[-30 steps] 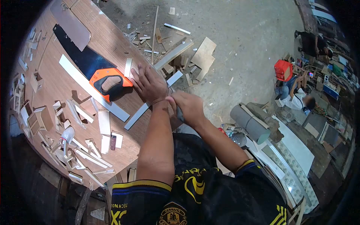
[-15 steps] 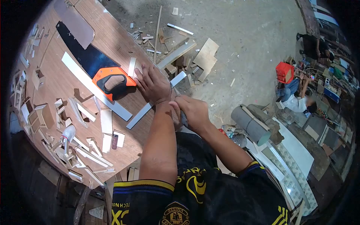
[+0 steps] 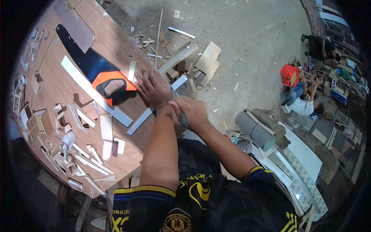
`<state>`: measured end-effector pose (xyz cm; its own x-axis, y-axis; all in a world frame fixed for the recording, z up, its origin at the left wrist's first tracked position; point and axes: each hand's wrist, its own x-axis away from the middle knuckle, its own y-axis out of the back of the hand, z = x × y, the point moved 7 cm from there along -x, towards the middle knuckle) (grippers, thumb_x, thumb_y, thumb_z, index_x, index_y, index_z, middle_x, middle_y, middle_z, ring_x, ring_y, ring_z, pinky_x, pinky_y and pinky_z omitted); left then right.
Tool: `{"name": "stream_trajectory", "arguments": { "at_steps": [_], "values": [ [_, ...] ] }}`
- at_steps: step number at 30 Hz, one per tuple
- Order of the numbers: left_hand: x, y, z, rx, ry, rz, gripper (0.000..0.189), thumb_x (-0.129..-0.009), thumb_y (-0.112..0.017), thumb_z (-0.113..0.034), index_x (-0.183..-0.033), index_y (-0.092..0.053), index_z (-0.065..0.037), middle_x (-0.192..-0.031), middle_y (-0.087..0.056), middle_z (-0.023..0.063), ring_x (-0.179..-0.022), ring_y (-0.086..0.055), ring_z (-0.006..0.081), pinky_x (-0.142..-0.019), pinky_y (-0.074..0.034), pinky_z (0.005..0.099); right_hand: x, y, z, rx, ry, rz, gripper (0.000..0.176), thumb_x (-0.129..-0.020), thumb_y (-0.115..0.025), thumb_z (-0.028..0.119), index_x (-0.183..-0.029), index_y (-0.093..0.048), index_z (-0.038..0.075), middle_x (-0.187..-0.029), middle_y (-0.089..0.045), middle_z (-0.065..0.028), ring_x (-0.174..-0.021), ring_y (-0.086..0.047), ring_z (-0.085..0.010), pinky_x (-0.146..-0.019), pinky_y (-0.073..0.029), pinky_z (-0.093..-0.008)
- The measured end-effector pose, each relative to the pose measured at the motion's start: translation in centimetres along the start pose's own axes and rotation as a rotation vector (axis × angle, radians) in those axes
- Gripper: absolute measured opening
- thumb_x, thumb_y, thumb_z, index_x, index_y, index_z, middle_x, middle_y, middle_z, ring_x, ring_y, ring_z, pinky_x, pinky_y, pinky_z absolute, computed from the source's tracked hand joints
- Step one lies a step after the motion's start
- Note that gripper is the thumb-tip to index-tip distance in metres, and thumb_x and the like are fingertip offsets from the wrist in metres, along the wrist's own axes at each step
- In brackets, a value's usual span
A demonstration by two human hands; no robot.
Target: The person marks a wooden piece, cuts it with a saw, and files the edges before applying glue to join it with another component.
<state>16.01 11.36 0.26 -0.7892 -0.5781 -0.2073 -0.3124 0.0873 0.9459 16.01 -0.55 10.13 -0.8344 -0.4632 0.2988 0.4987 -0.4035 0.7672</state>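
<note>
My left hand lies palm down at the table edge, fingers stretched out, over a narrow white strip. The strip passes beneath the hand and its far end sticks out past the edge. Close beside the left wrist is my right hand, blurred and closed around a tool mostly hidden in the fist; its kind cannot be made out. A handsaw with an orange and black handle lies left of my left hand. A short white piece is near the left fingertips.
A long white strip lies beside the saw on the wooden table. Small wooden frames and offcuts crowd its left side. Scrap wood litters the floor. A grey roll and a red container stand right; two people are beyond.
The right hand has shifted slightly and looks more blurred. The left hand keeps its place on the strip. The whole view has drifted a little to the left.
</note>
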Motion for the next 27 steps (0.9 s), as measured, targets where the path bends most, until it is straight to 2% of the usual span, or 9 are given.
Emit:
{"name": "stream_trajectory", "arguments": {
  "at_steps": [2, 6, 8, 11, 15, 17, 19, 22, 27],
  "values": [
    [0.5, 0.0, 0.2, 0.021, 0.008, 0.012, 0.028, -0.092, -0.06, -0.02, -0.119, -0.062, -0.014, -0.14, -0.052, 0.0044, -0.139, -0.042, 0.0331, -0.116, -0.027, 0.0502, -1.4, -2.2, -1.5, -0.038, 0.086, -0.071, 0.02, -0.096, -0.059, 0.03, -0.089, -0.067, 0.013, -0.083, -0.066, -0.0091, -0.076, -0.066, -0.032, -0.062, -0.051, -0.0397],
    [0.2, 0.4, 0.1, 0.034, -0.011, -0.042, 0.027, -0.092, -0.061, -0.02, -0.119, -0.062, -0.014, -0.141, -0.052, 0.0043, -0.139, -0.042, 0.0331, -0.115, -0.028, 0.0504, -0.7, -1.0, -0.5, -0.097, 0.113, -0.17, 0.025, -0.095, -0.059, 0.033, -0.084, -0.066, 0.012, -0.079, -0.065, -0.0094, -0.072, -0.065, -0.0333, -0.059, -0.05, -0.0411],
    [-0.2, 0.5, -0.1, 0.023, -0.019, -0.034, 0.027, -0.093, -0.062, -0.02, -0.119, -0.062, -0.014, -0.141, -0.052, 0.0041, -0.139, -0.042, 0.0331, -0.115, -0.028, 0.0505, 0.0, 1.4, 1.5, -0.065, 0.078, -0.061, 0.025, -0.095, -0.058, 0.034, -0.085, -0.065, 0.012, -0.079, -0.064, -0.0107, -0.075, -0.065, -0.0349, -0.062, -0.05, -0.0422],
    [0.0, 0.1, 0.0, 0.004, -0.008, -0.014, 0.029, -0.092, -0.062, -0.02, -0.121, -0.062, -0.015, -0.142, -0.051, 0.0037, -0.14, -0.041, 0.0324, -0.115, -0.028, 0.0507, -0.1, 1.1, 0.9, 0.018, 0.028, 0.029, 0.023, -0.095, -0.058, 0.033, -0.089, -0.068, 0.014, -0.078, -0.063, -0.0114, -0.076, -0.065, -0.0355, -0.063, -0.05, -0.043],
    [-0.3, -0.1, 0.3, 0.017, 0.014, 0.034, 0.031, -0.091, -0.063, -0.02, -0.122, -0.061, -0.015, -0.143, -0.05, 0.0032, -0.141, -0.039, 0.0324, -0.115, -0.028, 0.0506, -2.7, -2.6, -1.5, -0.028, 0.013, -0.011, 0.023, -0.097, -0.056, 0.034, -0.09, -0.066, 0.014, -0.083, -0.065, -0.01, -0.078, -0.065, -0.0341, -0.063, -0.051, -0.043],
    [0.1, -0.2, 0.4, 0.033, -0.001, 0.064, 0.033, -0.09, -0.063, -0.02, -0.123, -0.06, -0.015, -0.144, -0.049, 0.0028, -0.141, -0.038, 0.0321, -0.115, -0.028, 0.0498, -2.3, -2.1, -1.1, -0.051, 0.027, -0.024, 0.021, -0.096, -0.057, 0.033, -0.094, -0.065, 0.014, -0.088, -0.065, -0.0089, -0.082, -0.066, -0.0334, -0.065, -0.051, -0.0422],
    [-0.7, -0.1, 0.2, 0.026, 0.018, 0.036, 0.033, -0.09, -0.063, -0.02, -0.123, -0.06, -0.016, -0.143, -0.049, 0.0028, -0.142, -0.038, 0.0315, -0.116, -0.028, 0.0482, -1.6, -0.7, 0.3, 0.02, 0.03, 0.05, 0.017, -0.093, -0.06, 0.03, -0.1, -0.066, 0.016, -0.089, -0.066, -0.0079, -0.083, -0.066, -0.0327, -0.067, -0.052, -0.0409],
    [0.1, 0.2, 0.3, 0.004, -0.018, 0.035, 0.035, -0.088, -0.063, -0.018, -0.122, -0.06, -0.017, -0.144, -0.049, 0.0033, -0.142, -0.039, 0.031, -0.115, -0.028, 0.0477, 0.0, 1.5, 1.2, 0.014, 0.017, 0.119, 0.016, -0.091, -0.062, 0.028, -0.1, -0.066, 0.016, -0.087, -0.065, -0.0081, -0.083, -0.066, -0.0325, -0.067, -0.052, -0.041],
    [0.4, -0.2, 0.8, 0.076, -0.011, 0.005, 0.035, -0.088, -0.064, -0.017, -0.123, -0.06, -0.017, -0.145, -0.048, 0.0035, -0.142, -0.039, 0.0329, -0.114, -0.03, 0.0495, -0.3, 1.1, 2.2, -0.067, 0.102, 0.045, 0.014, -0.09, -0.064, 0.027, -0.098, -0.065, 0.015, -0.085, -0.064, -0.0085, -0.082, -0.066, -0.0328, -0.065, -0.051, -0.0419]
  ]
}}
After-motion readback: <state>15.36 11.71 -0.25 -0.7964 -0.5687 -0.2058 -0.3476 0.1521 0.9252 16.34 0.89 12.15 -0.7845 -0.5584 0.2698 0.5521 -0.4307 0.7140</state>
